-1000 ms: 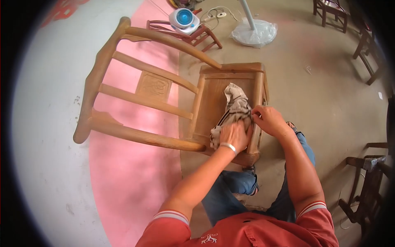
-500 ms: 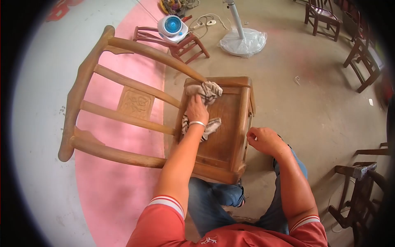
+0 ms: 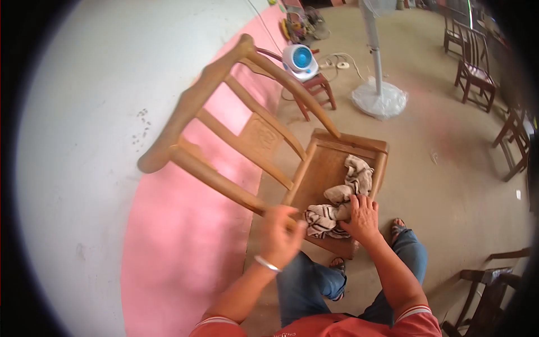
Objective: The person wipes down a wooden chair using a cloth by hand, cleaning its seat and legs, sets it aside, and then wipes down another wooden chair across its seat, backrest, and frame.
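A wooden chair (image 3: pixel 387 147) stands before me, its slatted back (image 3: pixel 216 132) leaning to the left with a carved panel (image 3: pixel 259 135) in it. On the seat lies a crumpled, striped rag (image 3: pixel 359 173). My right hand (image 3: pixel 364 218) rests at the seat's near right part, with its fingers closed on the rag. Beside the near post of the chair back, my left hand (image 3: pixel 281 236) is smeared by motion, and its fingers look curled. Whether it touches the post I cannot make out. A silvery bracelet (image 3: pixel 268 264) circles the left wrist.
Behind the chair, a small white-and-blue fan (image 3: pixel 302 59) sits on a low reddish chair (image 3: pixel 318 90). A pole stand has a plastic-wrapped base (image 3: pixel 379 98). Dark chairs (image 3: pixel 477 73) line the right side. A pink-and-white wall (image 3: pixel 185 247) borders the left.
My left hand has left the rag and moved toward the near post. My right hand has come onto the rag. The view has shifted, and the chair now appears farther right.
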{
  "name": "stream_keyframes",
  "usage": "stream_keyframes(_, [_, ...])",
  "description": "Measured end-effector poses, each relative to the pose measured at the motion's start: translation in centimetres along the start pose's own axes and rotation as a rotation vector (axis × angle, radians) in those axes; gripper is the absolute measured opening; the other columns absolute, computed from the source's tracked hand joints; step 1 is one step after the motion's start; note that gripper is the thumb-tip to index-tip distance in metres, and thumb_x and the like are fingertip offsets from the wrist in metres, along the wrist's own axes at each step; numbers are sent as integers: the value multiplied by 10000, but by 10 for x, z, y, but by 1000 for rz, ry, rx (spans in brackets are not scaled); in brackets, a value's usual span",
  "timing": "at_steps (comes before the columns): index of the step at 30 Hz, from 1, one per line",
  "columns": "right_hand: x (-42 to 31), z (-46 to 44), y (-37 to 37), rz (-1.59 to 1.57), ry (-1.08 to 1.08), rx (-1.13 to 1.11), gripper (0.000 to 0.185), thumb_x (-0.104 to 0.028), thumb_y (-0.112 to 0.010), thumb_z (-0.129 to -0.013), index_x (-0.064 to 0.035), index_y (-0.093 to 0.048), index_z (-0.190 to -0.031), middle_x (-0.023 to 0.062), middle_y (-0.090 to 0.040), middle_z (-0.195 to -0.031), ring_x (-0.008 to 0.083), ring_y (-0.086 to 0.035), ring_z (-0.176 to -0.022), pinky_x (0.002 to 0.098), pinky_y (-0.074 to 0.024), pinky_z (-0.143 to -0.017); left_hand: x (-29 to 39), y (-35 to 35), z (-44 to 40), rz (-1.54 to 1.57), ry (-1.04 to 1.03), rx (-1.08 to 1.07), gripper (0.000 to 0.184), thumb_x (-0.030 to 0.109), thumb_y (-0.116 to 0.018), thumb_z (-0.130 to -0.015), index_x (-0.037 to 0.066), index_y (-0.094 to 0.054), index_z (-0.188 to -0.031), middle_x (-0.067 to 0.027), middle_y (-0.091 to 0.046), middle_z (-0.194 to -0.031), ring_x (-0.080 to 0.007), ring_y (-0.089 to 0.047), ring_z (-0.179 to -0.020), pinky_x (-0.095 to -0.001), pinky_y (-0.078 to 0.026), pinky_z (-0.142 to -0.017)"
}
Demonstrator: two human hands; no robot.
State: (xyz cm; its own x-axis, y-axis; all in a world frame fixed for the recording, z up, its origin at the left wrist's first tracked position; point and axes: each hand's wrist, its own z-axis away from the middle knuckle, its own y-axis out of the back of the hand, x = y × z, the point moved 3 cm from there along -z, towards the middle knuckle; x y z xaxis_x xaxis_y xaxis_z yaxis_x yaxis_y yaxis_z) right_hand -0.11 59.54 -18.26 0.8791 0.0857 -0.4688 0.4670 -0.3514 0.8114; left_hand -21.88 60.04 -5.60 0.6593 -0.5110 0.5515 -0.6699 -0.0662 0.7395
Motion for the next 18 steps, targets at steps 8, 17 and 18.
stream_keyframes(8, [-73, -119, 23, -443, 53, 131, 392, -227, -679, -712, -14, -564, -1019, 201, -551, -1006, 371, -530, -991, 440, -441, -880, -71, 120, -97, 659, 231, 580, 427, 299, -719, -872, 27, -475, -1093, -74, -533, -995, -153, -535, -892, -321, -481, -792])
stream_keyframes(17, [-239, -239, 2, -770, 356, 503, 518, -145, -693, -694, -32, -510, -1166, 223, -495, -1175, 399, -493, -1078, 469, -424, -936, -75, 104, -108, 911, 247, 724, 251, 222, -655, -906, 35, -534, -1019, -75, -590, -766, -145, -558, -527, -262, -488, -485])
stream_keyframes(18, [-232, -234, -9, -768, 355, 504, 518, -145, -693, -694, -32, -510, -1166, 223, -495, -1175, 399, -493, -1078, 469, -424, -936, -74, 105, -110, 932, 231, 740, 249, 216, -651, -908, 33, -530, -1027, -74, -590, -763, -140, -553, -526, -259, -486, -483])
